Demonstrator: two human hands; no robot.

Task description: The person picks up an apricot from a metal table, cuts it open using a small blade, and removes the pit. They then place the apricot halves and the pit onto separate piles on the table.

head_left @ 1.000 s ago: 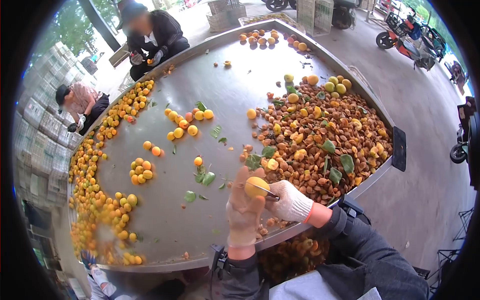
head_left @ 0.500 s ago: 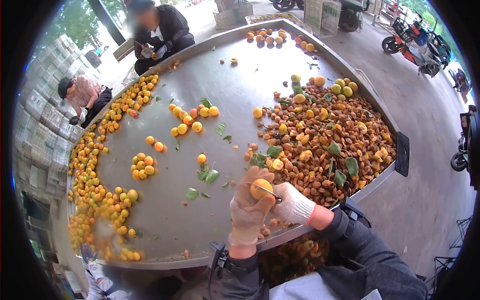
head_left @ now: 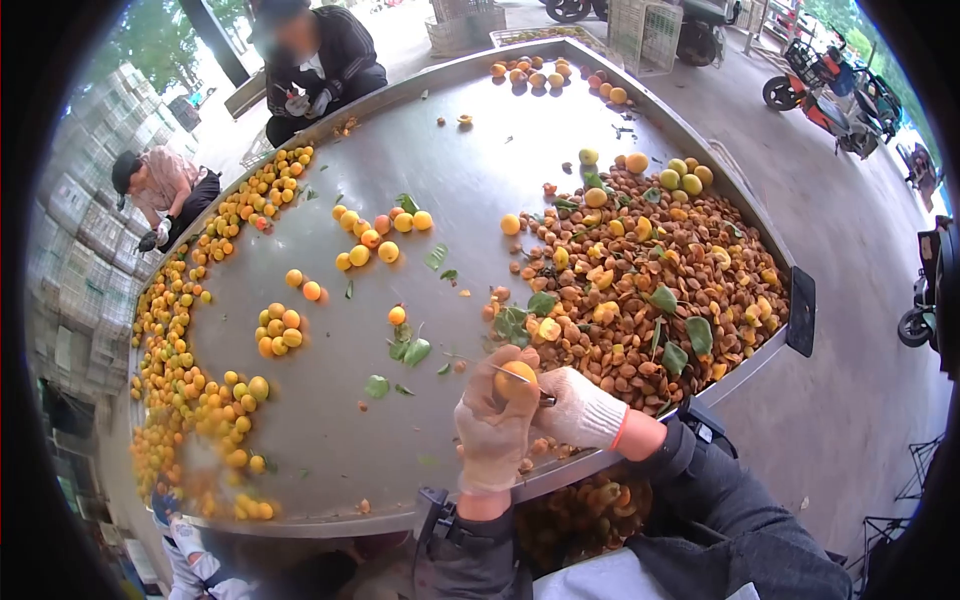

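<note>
Cutting, by the look of it: holding a fruit [head_left: 516, 379] in the left hand [head_left: 494, 415], with grip closed round it, above the counter [head_left: 330, 430] near the pit heap [head_left: 630, 345]; pinching a knife [head_left: 547, 399] in the right hand [head_left: 582, 407], laid against the fruit. Probably calling next for a steady left hold and a controlled knife stroke.

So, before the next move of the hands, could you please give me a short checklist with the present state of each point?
1. Left hand holds the yellow-orange fruit: ok.
2. Right hand grips the metal tool: ok.
3. Whole fruit visible: not ok, the left hand covers part of it.
4. Left fingers clear of the tool's tip: cannot tell, too small.
5. Co-worker in the dark jacket apart from both hands: ok, beyond the table edge.
</note>
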